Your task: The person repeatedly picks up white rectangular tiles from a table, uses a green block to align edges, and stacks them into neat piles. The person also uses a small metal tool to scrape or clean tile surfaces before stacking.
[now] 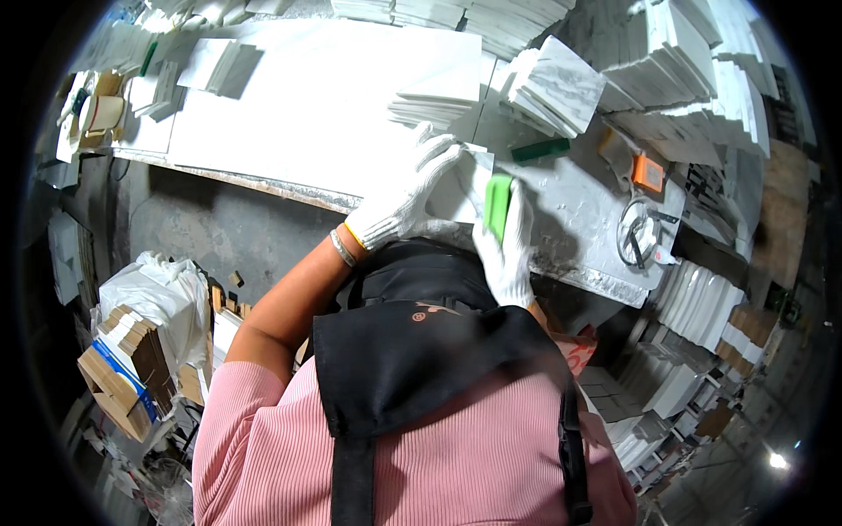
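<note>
White knitted gloves cover both hands. My left hand (405, 191) grips a small white marble tile (461, 186) at its left side, with the fingers toward the far edge and the thumb near the front edge. The tile lies at the front of the white worktable. My right hand (509, 247) is closed around a bright green block (497, 203), which sits at the tile's right edge. Whether the block's underside touches the tile is hidden. Beyond my left hand lies a stack of white tiles (430, 107).
A dark green block (541, 151) lies to the right, near a leaning stack of marble tiles (561, 86). Further right are an orange tool (647, 174) and a round clear container (638, 232). Taller tile stacks (658, 61) border the far right. Cardboard boxes (118, 381) stand at lower left.
</note>
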A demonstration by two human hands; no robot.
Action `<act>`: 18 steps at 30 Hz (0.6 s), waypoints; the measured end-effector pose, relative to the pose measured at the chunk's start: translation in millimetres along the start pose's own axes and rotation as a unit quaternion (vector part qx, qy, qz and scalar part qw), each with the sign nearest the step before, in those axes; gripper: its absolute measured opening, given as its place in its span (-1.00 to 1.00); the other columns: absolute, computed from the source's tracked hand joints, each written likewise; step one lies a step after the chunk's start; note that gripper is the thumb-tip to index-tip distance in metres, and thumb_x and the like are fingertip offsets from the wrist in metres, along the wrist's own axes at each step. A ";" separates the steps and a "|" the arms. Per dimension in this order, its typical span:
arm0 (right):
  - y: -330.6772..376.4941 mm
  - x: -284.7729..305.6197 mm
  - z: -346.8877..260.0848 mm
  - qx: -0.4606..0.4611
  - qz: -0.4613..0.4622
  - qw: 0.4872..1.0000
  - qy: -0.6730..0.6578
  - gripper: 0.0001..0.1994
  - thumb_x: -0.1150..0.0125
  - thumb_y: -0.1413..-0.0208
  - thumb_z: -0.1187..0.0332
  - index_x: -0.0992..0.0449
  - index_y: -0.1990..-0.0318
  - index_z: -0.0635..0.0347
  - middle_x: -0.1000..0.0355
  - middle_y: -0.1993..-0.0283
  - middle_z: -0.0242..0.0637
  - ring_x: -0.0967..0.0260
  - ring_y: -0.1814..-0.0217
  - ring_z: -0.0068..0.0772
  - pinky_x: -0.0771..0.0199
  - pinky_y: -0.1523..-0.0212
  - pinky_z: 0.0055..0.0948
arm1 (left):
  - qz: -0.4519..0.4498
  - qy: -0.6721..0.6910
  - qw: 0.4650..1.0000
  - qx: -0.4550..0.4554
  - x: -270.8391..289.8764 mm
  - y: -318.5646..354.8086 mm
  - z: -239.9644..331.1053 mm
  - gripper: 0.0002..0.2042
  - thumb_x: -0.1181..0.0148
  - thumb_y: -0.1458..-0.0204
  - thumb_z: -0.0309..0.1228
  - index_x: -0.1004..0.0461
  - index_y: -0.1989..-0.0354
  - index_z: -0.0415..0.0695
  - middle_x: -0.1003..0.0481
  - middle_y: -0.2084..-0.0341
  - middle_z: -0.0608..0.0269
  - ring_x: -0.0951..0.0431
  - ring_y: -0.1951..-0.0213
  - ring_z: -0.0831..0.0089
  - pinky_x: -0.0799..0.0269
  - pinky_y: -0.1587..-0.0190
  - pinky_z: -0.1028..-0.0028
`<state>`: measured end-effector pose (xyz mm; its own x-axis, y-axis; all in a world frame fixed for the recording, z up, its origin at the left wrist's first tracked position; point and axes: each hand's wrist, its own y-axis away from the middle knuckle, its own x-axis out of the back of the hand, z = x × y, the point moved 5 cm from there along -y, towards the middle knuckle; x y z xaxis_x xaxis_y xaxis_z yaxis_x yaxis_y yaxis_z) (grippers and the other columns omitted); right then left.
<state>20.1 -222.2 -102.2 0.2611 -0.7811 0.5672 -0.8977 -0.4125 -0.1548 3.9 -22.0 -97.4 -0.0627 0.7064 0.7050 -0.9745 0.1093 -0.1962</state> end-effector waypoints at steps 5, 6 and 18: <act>-44.5 -9.0 -9.4 -0.027 0.022 0.999 -0.026 -0.27 -0.27 -0.11 0.38 -0.08 -0.42 0.18 -0.19 -0.26 0.11 -0.24 -0.29 0.00 -0.36 -0.21 -0.13 | 0.003 0.004 1.000 -0.016 -1.6 1.4 -2.7 -0.07 -0.51 0.33 -0.07 -0.23 -0.31 -0.09 -0.21 -0.30 0.03 -0.02 -0.40 -0.16 0.12 -0.39 -0.14; -64.7 -5.2 -18.2 0.056 0.038 0.991 0.120 -0.31 -0.25 -0.15 0.36 -0.09 -0.41 0.18 -0.21 -0.25 0.12 -0.25 -0.28 0.02 -0.34 -0.22 -0.16 | 0.000 0.004 1.000 -0.008 -2.2 -0.1 -2.3 -0.06 -0.51 0.33 -0.05 -0.23 -0.31 -0.09 -0.21 -0.30 0.03 -0.02 -0.40 -0.16 0.13 -0.39 -0.16; -69.1 -4.5 0.5 0.012 0.024 0.999 -0.024 -0.27 -0.38 0.03 0.51 -0.18 -0.33 0.26 -0.26 -0.22 -0.01 -0.28 -0.22 -0.08 -0.31 -0.21 -0.14 | -0.001 0.035 0.999 -0.002 1.5 -2.9 0.8 -0.10 -0.54 0.33 -0.14 -0.27 -0.28 -0.11 -0.21 -0.29 0.01 -0.03 -0.39 -0.19 -0.05 -0.36 -0.07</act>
<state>81.1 -190.4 -94.5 0.2361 -0.8217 0.5187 -0.9009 -0.3852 -0.2001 6.5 -21.8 -95.2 -0.0456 0.7529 0.6566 -0.9738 0.1132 -0.1974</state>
